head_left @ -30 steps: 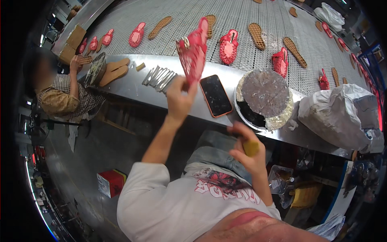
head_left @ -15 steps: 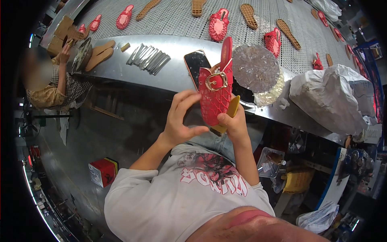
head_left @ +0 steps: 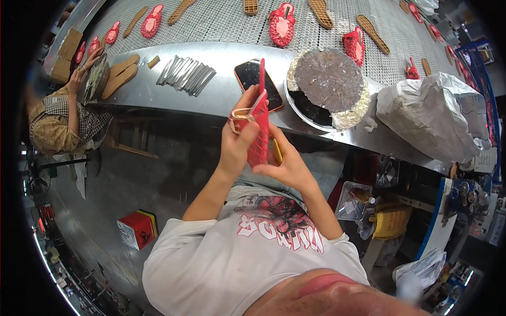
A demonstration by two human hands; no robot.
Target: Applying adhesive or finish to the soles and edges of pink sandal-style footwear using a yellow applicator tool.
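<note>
Upright in front of me is a red woven shoe point(head_left: 258, 146) with a gold buckle, turned nearly edge-on. My left hand point(head_left: 235, 142) grips it at the buckle strap, thumb across its side. Low on the other side, my right hand point(head_left: 289, 167) has its thumb and fingers about the toe. That same hand also keeps a yellow flat tool point(head_left: 277, 151) between its fingers; the tool's working end is hidden. Just beyond the shoe lies a phone point(head_left: 271, 96) in an orange-edged case, on the metal ledge point(head_left: 221, 60).
Thin metal strips point(head_left: 185, 75) lie left of the phone. A white-rimmed tub point(head_left: 311, 125) with a crusty round cover point(head_left: 329, 76) stands right, beside a white plastic sack point(head_left: 429, 118). Red shoes and brown soles point(head_left: 373, 34) rest on the mesh conveyor point(head_left: 221, 23). A co-worker point(head_left: 55, 124) sits far left.
My left hand, open beside the shoe before, has closed on its strap. The shoe has turned from its top to its side and moved slightly left. The co-worker's hand has reached farther out.
</note>
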